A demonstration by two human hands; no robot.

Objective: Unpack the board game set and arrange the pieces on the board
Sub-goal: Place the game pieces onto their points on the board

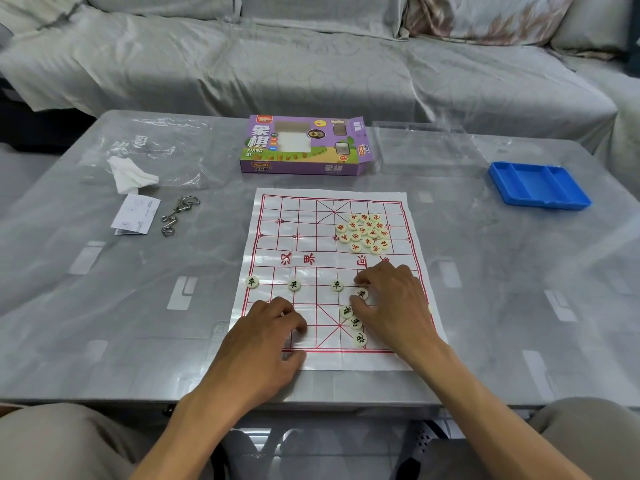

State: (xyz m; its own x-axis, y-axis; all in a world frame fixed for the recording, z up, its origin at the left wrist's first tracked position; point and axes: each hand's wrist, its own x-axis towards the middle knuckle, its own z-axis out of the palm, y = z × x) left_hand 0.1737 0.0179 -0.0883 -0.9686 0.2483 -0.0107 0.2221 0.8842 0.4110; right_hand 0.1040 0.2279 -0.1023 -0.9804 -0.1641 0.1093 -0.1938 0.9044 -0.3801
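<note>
Your left hand (pixel 268 336) lies curled on the glossy paper board (pixel 311 258), grip unclear, your right hand (pixel 393 303) fingers pinch a round cream disc (pixel 362 294), red-marked discs (pixel 363 232) heaped beyond.

This is a home living room. A long sofa (pixel 311 64) draped in a grey cover, with loose cushions (pixel 485 15) along its back, runs just beyond the far edge of a low desk (pixel 104 306), which seems to be a coffee table under clear plastic sheeting.
</note>
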